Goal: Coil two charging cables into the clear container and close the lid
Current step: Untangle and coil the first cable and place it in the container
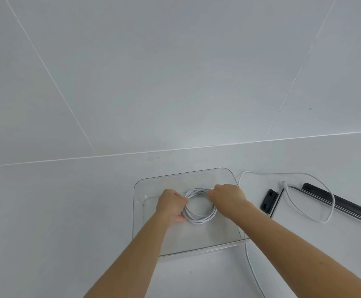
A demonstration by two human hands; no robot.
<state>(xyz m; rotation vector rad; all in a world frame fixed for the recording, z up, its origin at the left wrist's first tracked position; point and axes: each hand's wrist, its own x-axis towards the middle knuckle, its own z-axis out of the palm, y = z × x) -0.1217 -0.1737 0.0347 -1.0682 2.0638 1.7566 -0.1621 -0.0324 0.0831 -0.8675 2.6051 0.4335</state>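
Rightward, a loose cable loops over the black-clipped lid, while left hand and right hand pinch a tidy white coil inside the clear container near the surface's back edge.

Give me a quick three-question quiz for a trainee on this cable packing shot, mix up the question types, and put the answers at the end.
1. True or false: the coiled cable is held inside the clear container.
2. Multiple choice: the loose cable lies A) in the container, B) to the container's right, partly across the lid, C) to the container's left.
3. Fill in: the left hand and the right hand both grip the ____.
Key: 1 true; 2 B; 3 coiled cable.
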